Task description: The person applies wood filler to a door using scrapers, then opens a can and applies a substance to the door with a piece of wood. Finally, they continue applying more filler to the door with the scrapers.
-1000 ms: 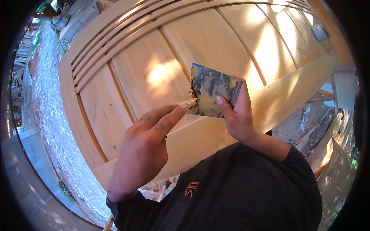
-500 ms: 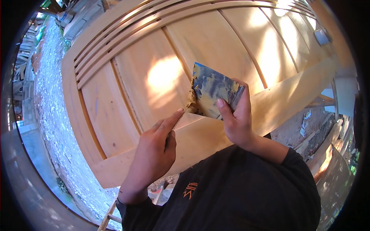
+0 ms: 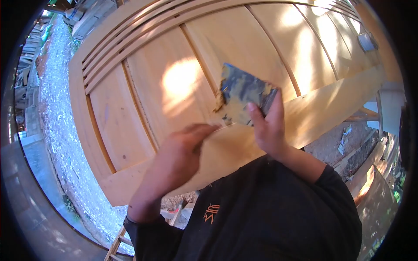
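Note:
My right hand (image 3: 270,126) grips a flat blue board (image 3: 246,93) smeared with yellowish putty, thumb on its face. A clump of putty (image 3: 219,101) clings to the board's left edge. Blurred by motion, my left hand (image 3: 180,150) is closed on a thin putty knife (image 3: 226,126), seen nearly edge-on, close to the board's lower corner; most of the knife is hidden by the hand. Both hands are above a wooden door (image 3: 230,39) with panels, dark grooves between them and slats along its far side.
A roll of tape (image 3: 365,42) lies at the door's right end. Left of the door runs a strip of bright, speckled ground (image 3: 63,113). A wooden ladder-like frame (image 3: 116,245) stands at bottom left, and boards (image 3: 370,182) lean at the right.
My left hand has turned, and the knife tip has moved away from the putty clump towards the lower corner of the board. The board has shifted slightly up and right.

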### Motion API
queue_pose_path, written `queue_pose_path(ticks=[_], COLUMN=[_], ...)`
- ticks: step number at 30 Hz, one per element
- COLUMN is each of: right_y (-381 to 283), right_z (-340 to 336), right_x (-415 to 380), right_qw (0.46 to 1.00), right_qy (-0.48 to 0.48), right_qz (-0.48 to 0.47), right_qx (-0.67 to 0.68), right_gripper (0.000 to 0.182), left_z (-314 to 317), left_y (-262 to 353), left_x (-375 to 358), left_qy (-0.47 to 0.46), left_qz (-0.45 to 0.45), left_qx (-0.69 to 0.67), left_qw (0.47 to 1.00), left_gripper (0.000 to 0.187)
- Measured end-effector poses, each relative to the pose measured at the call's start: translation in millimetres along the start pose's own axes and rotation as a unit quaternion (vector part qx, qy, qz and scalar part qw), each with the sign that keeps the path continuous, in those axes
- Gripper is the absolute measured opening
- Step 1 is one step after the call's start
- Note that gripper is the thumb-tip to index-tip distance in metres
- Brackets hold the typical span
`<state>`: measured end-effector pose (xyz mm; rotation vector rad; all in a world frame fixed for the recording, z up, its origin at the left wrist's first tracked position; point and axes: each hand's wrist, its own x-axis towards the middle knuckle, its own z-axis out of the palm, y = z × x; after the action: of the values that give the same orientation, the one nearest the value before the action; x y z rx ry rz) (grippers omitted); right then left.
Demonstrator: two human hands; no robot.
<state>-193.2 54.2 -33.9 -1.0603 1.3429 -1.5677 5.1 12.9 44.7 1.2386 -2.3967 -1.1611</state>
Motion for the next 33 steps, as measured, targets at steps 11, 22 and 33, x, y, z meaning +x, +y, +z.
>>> queue_pose_path(ticks=[11,22,33], right_y=[43,44,46], right_z=[-136,-143,-137], right_x=[-6,-3,3], right_qw=[0.96,0.966,0.967], right_qy=[0.276,0.245,0.252], right_qz=[0.051,0.03,-0.003], right_qx=[-0.023,-0.072,-0.028], right_gripper=[0.045,0.051,0.048], left_z=[24,-3,-10], left_y=[-46,-47,-32], left_x=[25,47,57], left_qy=[-0.04,-0.131,-0.226], left_qz=[0.144,0.109,0.151], left_qx=[0.283,0.266,0.251], left_qw=[0.947,0.949,0.929], left_gripper=[0.044,0.04,0.032])
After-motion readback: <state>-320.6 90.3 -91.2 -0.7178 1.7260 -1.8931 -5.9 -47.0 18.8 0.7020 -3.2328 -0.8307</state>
